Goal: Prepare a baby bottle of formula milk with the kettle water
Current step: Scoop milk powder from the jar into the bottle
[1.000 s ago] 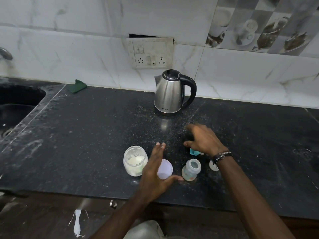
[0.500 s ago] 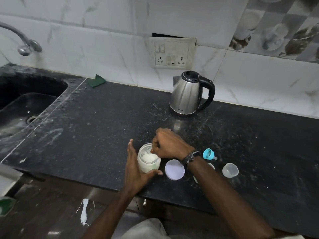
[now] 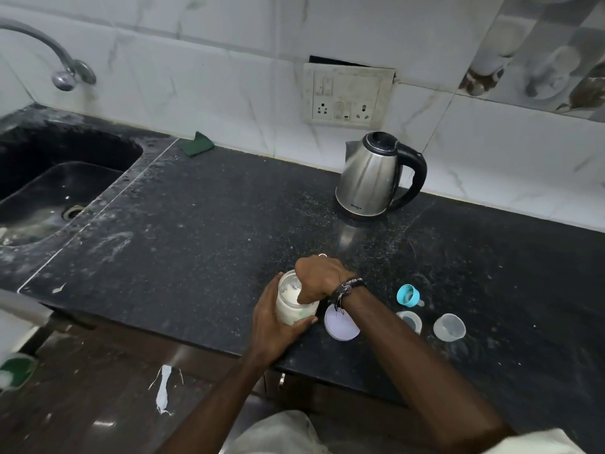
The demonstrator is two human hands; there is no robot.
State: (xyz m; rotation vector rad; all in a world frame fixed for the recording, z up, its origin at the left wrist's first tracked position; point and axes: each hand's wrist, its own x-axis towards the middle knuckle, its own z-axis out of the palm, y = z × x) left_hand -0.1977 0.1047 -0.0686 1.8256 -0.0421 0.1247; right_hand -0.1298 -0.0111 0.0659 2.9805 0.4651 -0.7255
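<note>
A clear jar of white formula powder (image 3: 292, 306) stands open near the counter's front edge. My left hand (image 3: 278, 326) grips it from the left and front. My right hand (image 3: 322, 276) is over the jar's mouth with its fingers curled down inside; whatever they hold is hidden. The jar's pale lid (image 3: 342, 326) lies flat just right of the jar. The open baby bottle (image 3: 410, 321) stands partly behind my right forearm. A blue teat ring (image 3: 407, 294) and a clear cap (image 3: 449, 327) lie near it. The steel kettle (image 3: 373, 178) stands at the back by the wall.
A black sink (image 3: 49, 191) with a tap (image 3: 67, 77) fills the left side. A green cloth (image 3: 199, 144) lies against the wall. A socket panel (image 3: 347, 95) is above the kettle. The dark counter (image 3: 196, 240) is dusted with powder.
My right hand left the bottle parts and went into the jar's mouth. My left hand closed round the jar. The view shifted left.
</note>
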